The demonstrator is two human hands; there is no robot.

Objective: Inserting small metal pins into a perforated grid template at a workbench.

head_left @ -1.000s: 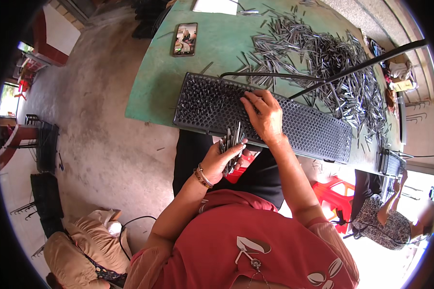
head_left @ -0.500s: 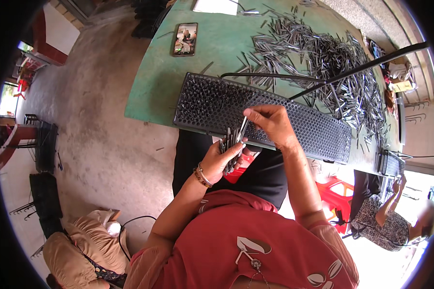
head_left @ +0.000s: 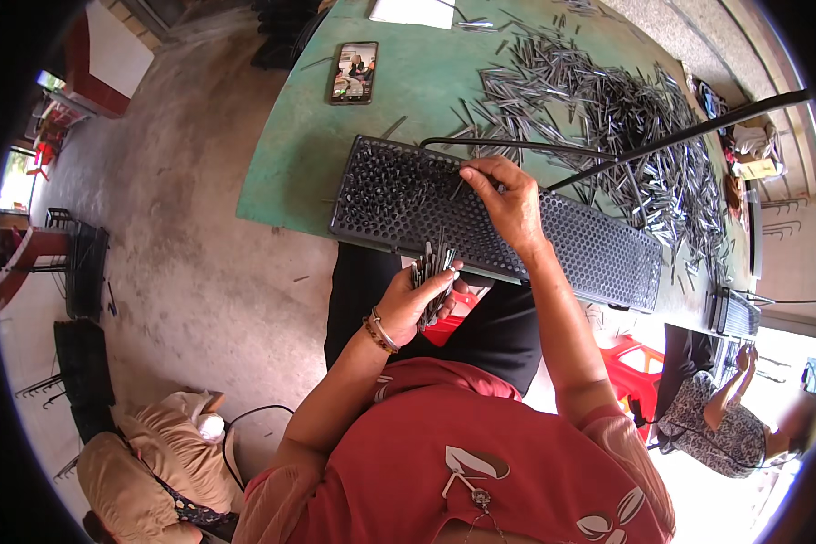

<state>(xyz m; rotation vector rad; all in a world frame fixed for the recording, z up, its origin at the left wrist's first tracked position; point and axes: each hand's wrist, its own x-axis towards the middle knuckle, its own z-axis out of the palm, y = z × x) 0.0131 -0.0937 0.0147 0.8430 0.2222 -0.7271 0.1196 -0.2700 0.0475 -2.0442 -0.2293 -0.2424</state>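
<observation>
My left hand is closed around a bundle of thin metal sticks, held upright just off the tray's near edge. My right hand is over the long black tray, which is full of round holes. Its thumb and forefinger pinch one thin metal stick, pointing down at the holes; the stick is mostly hidden, and I cannot tell whether its tip is in a hole. Many sticks stand in the holes at the tray's left part. Holes further right show no sticks.
A heap of loose metal sticks covers the back right of the green table. A phone lies at the back left. A black bar crosses above the heap. At far right sits another person by a similar tray.
My right hand has moved away from the bundle, up and over the tray, carrying one metal stick. My left hand stays in nearly the same place with the bundle.
</observation>
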